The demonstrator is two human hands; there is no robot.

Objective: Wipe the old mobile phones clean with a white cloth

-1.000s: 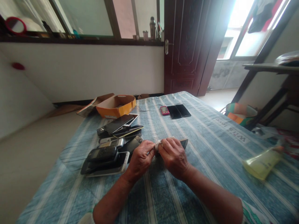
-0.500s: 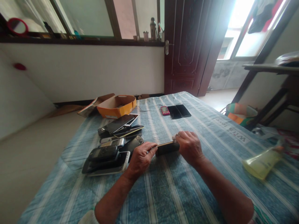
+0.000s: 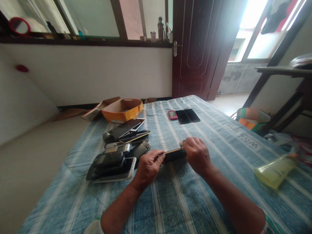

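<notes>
Phone sits between both hands, just above or on the striped tablecloth (can't tell which), tipped on its long side, dark face toward the person, long edge up. Left hand pinches the left end between thumb and fingers, probably to steady it while leaving the top edge exposed. Right hand is closed around the right end, fingers bunched on a small white wad at the top corner; thumb hidden. Wad looks held there so it bears on the edge. Phone pile lies left, near the left hand, likely for easy reach. Pink phone and two black phones lie in a row farther off, apart from the pile, presumably so groups don't mix. Orange box stands open beyond the pile.
</notes>
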